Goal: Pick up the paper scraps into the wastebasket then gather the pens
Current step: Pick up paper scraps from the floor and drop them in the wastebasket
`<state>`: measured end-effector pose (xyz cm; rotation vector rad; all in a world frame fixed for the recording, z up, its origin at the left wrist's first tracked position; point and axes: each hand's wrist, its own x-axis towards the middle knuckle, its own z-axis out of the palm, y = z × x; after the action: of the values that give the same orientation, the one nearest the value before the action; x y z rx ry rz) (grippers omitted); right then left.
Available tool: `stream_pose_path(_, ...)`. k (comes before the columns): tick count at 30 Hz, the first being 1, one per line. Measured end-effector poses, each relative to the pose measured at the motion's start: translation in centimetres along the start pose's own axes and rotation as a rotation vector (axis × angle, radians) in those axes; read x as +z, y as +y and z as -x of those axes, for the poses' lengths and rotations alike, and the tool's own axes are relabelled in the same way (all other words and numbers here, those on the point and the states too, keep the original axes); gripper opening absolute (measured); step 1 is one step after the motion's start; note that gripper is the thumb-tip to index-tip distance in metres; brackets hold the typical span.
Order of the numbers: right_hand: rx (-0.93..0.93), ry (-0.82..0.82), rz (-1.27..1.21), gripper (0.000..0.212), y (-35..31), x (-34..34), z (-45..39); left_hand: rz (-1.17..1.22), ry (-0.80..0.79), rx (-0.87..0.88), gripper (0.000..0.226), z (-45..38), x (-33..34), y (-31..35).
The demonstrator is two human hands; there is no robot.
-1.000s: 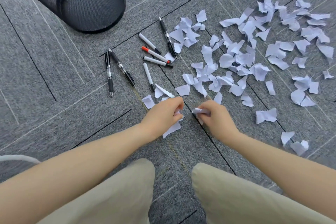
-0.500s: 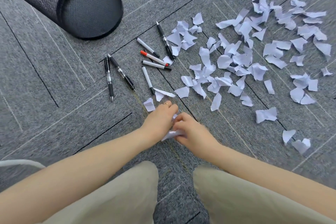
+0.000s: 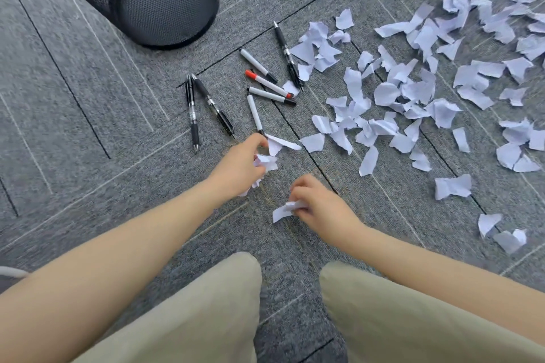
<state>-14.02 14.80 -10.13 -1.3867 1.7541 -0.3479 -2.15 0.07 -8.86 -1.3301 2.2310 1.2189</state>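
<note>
The left hand [image 3: 239, 166] is curled round a crumpled wad of scraps [image 3: 267, 161] while its fingertips reach to the torn piece [image 3: 280, 144] lying just past it, at the tip of the nearest marker [image 3: 255, 115]; bunching the paper in the palm seems meant to spare trips to the bin. The right hand [image 3: 318, 203] pinches a folded scrap [image 3: 284, 211] low over the carpet [image 3: 88, 132], close in front of the person's knees.

Beyond the hands, the pens [image 3: 206, 106] lie loose in a fan: two black ones side by side to the left, four white markers and another black pen toward the paper. None has been gathered, which fits the order of the task. The main spread of paper scraps [image 3: 413, 88] covers the carpet to the right and far right, well apart from the wastebasket [image 3: 165, 0], which lies on its side at upper left with its mouth facing the pens. Most of the clearing is, I judge, ahead.
</note>
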Motion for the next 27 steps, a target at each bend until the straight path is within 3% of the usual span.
stream_pose_path(7, -0.120, -0.130, 0.255, 0.014, 0.1, 0.4, 0.0, -0.065, 0.039, 0.033, 0.020, 0.9, 1.0, -0.4)
stream_pose_path(10, -0.113, -0.127, 0.271, 0.013, -0.1, 0.5, 0.0, -0.159, 0.056, 0.108, 0.007, 0.9, 1.3, -0.7)
stream_pose_path(13, -0.037, -0.093, 0.166, 0.019, -0.1, 0.4, 0.0, -0.221, 0.090, 0.166, 0.010, 1.3, 1.8, -1.1)
stream_pose_path(20, -0.044, -0.113, 0.180, 0.014, -0.1, 0.5, 0.0, -0.045, 0.110, 0.097, 0.006, 1.1, 1.7, -1.4)
stream_pose_path(23, 0.004, -0.038, -0.003, 0.011, 0.1, -0.7, 0.2, -0.086, 0.064, 0.061, 0.008, 0.9, 1.2, -0.8)
stream_pose_path(27, 0.290, 0.257, -0.366, 0.015, 1.6, -4.4, 0.4, -0.215, 0.021, 0.106, 0.007, 0.7, 0.5, 0.3)
